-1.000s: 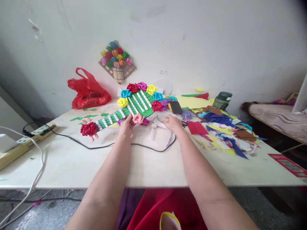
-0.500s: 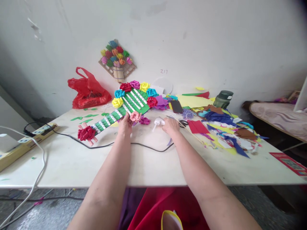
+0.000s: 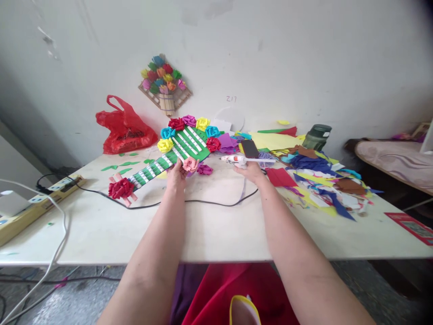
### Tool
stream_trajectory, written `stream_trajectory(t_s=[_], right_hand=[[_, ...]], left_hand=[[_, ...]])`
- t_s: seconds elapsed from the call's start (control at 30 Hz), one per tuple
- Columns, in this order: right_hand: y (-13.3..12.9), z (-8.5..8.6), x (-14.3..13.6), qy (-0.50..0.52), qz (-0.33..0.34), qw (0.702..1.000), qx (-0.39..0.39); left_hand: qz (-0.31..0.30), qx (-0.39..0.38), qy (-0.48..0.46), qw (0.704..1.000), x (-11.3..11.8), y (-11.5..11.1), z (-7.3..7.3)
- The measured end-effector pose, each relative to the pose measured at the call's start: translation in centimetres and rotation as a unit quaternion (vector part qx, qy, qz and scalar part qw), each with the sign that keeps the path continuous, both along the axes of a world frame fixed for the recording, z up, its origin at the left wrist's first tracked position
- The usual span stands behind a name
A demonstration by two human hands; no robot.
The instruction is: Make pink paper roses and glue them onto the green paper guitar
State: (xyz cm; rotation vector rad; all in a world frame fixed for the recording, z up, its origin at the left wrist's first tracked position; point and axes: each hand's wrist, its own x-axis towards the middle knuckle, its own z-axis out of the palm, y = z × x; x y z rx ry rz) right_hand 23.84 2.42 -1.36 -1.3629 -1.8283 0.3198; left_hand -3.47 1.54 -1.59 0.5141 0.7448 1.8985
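Observation:
A green guitar-shaped craft (image 3: 163,165) with white strips is tilted up off the table. Paper roses in several colours line its rounded body, and a dark red rose (image 3: 121,188) sits at its neck end. My left hand (image 3: 177,177) grips its lower edge beside a pink rose (image 3: 191,164). In my right hand (image 3: 251,171) is a white glue gun (image 3: 235,160), its nozzle pointing left and a glue stick (image 3: 265,160) jutting out behind. A magenta paper rose (image 3: 204,169) lies on the table between my hands.
A black cord (image 3: 216,204) crosses the table from the power strip (image 3: 64,192) at left. Coloured paper scraps (image 3: 311,162), a phone (image 3: 249,149) and a green bottle (image 3: 317,136) lie at right. A red bag (image 3: 126,128) stands at back left.
My right hand has shifted right, and the glue gun has swung from pointing down toward the viewer to level, nozzle left. My left hand and the guitar craft have barely moved.

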Motion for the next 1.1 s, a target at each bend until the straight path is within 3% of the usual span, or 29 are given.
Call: stream_trajectory(t_s=[0.13,0.33,0.77,1.1], right_hand=[[-0.8,0.8,-0.9,0.134,0.082,0.985,-0.073],[-2.1,1.9,-2.2,0.194,0.12,0.968,-0.103],[-1.1,1.0,-2.4,0.186,0.095,0.973,-0.093],[-0.8,0.8,-2.5,0.142,0.075,0.986,-0.043]], left_hand=[[-0.002,-0.005,-0.001,1.0,0.0,0.0,0.1],[-0.025,0.007,0.029,0.999,-0.2,0.3,-0.3],[-0.038,0.011,0.08,0.996,-0.3,1.0,-1.3],[-0.046,0.014,0.082,0.995,-0.2,0.8,-1.0]])
